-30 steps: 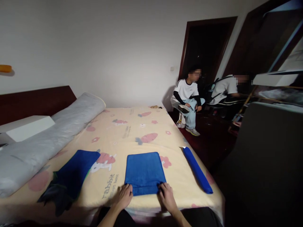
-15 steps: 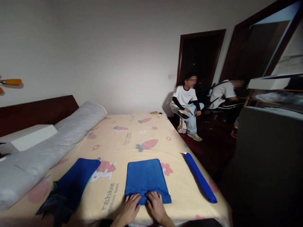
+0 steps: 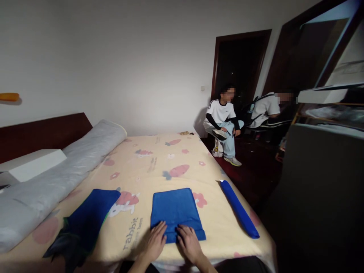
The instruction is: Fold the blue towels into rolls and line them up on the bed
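A blue cloth point(image 3: 176, 206) lies spread in front of me on the bed, its near edge turned over into a narrow folded band. My left hand point(image 3: 157, 237) rests on the left part of that band, fingers laid over it. Beside it, my right hand point(image 3: 187, 239) presses on the middle of the band with its fingers slightly spread. To the right lies a long, narrow blue roll point(image 3: 240, 210) with a white tip at its far end. On the left is a crumpled darker blue cloth point(image 3: 91, 212) with a green edge.
The bed point(image 3: 142, 161) has a yellow sheet with rabbit and carrot prints. A long grey roll point(image 3: 82, 155) and a white box point(image 3: 38, 165) lie along the headboard. Two people point(image 3: 223, 113) sit beyond the right edge. A dark cabinet-like block point(image 3: 321, 189) stands at right.
Both hands have shifted slightly forward over the cloth's near band, the left one more. The band now looks flatter and a little wider. The view has tilted slightly.
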`<state>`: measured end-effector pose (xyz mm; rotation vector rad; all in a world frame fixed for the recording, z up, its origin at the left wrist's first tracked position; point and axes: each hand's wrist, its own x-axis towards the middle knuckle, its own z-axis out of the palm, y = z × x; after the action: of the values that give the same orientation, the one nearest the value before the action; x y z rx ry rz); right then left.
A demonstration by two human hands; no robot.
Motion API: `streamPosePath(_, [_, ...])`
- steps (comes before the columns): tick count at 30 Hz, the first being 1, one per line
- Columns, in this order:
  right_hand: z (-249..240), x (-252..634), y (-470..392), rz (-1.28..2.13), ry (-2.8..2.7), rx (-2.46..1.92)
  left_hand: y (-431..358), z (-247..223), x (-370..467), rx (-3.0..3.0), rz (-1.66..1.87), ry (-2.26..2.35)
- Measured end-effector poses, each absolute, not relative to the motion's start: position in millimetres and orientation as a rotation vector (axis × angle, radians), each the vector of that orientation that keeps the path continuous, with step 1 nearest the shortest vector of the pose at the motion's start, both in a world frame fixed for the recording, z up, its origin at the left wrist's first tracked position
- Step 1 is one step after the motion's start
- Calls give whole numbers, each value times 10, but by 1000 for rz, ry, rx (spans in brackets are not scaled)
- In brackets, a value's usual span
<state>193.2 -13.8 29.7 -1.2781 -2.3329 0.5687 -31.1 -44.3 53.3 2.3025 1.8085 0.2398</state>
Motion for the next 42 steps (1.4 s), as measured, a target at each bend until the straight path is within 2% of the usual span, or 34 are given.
streamPosePath(4, [351,1714,-160,685,-2436,-1172,-470,550,-216,2237,10,1603])
streamPosePath(13, [227,2416,218,394,-2218,-1659,-489,657,-687,2075,-134,2183])
streamPosePath(16, [254,2465,177,408,-2232,-1586,-474,598,-592,2152,16,2200])
streamPosePath(19, [346,2301,53,509,-2321,-1404,-482,566,-377,2287,162,1999])
streamPosePath(24, [514,1911,-103,699,-2468,-1167,-532,587,-122,2360,186,1671])
streamPosePath(34, [446,1688,-57,823,-2455,-1073,-574,565,-328,2178,114,1770])
streamPosePath(42, [405,1630,82,881,-2422,-1007,-311,673,-51,2174,175,1849])
